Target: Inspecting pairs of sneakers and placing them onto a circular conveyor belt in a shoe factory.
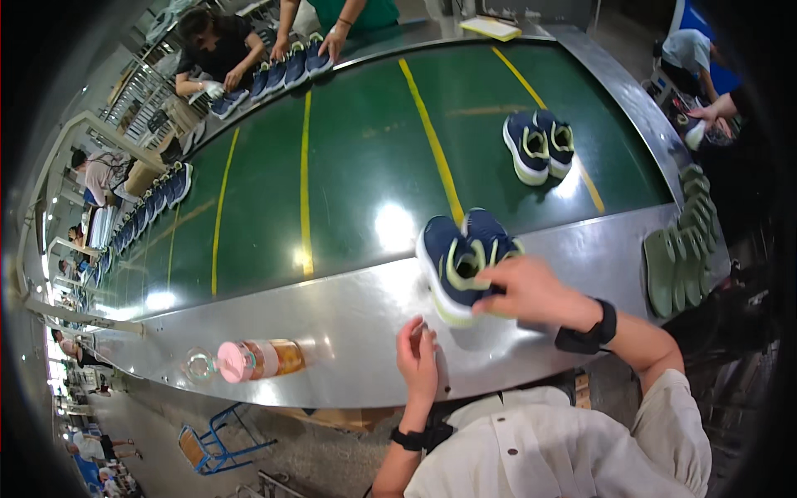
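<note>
A pair of navy sneakers (448,257) with pale lime collars and white soles sits side by side at the near edge of the green belt, partly over the metal ledge. My right hand (531,292) reaches over their heel end, fingers closed at the collar of the right shoe and hiding part of it. Just below the left shoe, my left hand (418,361) is held up with fingers loosely curled and apart, touching neither shoe. Farther off on the belt stands a second navy pair (535,148), its heels toward me.
Green insoles (677,257) lie stacked at the right end of the metal ledge (357,332). A pink-lidded bottle (257,359) lies on the ledge at left. Across the green belt (349,166), co-workers handle a row of sneakers (290,68). A chair (217,444) stands behind left.
</note>
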Motion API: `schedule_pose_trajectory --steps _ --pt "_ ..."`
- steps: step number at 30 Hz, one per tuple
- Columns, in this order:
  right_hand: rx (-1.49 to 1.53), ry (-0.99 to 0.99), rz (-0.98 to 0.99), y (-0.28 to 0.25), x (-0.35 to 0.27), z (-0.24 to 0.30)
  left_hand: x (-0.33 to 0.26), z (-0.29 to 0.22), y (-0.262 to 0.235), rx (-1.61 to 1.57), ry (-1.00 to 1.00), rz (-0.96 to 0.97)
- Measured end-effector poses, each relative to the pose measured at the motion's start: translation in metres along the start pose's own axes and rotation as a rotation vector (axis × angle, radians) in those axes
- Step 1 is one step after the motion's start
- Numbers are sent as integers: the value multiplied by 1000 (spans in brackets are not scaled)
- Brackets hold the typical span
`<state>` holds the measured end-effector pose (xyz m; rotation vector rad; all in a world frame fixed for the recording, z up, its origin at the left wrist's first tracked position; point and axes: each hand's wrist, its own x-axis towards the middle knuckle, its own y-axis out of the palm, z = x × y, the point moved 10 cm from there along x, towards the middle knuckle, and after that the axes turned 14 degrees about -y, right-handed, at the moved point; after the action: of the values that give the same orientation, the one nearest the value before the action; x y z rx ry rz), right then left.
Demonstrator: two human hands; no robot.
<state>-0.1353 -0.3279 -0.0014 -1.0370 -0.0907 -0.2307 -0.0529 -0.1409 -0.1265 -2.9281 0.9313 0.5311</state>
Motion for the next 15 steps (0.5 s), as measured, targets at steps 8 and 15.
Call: schedule_pose_trajectory --steps 8,15 --pt "1176 733 -698 -77 104 -224 1 8 3 264 139 -96" --pt "1836 298 -720 -104 250 -443 -3 7 8 337 199 -98"
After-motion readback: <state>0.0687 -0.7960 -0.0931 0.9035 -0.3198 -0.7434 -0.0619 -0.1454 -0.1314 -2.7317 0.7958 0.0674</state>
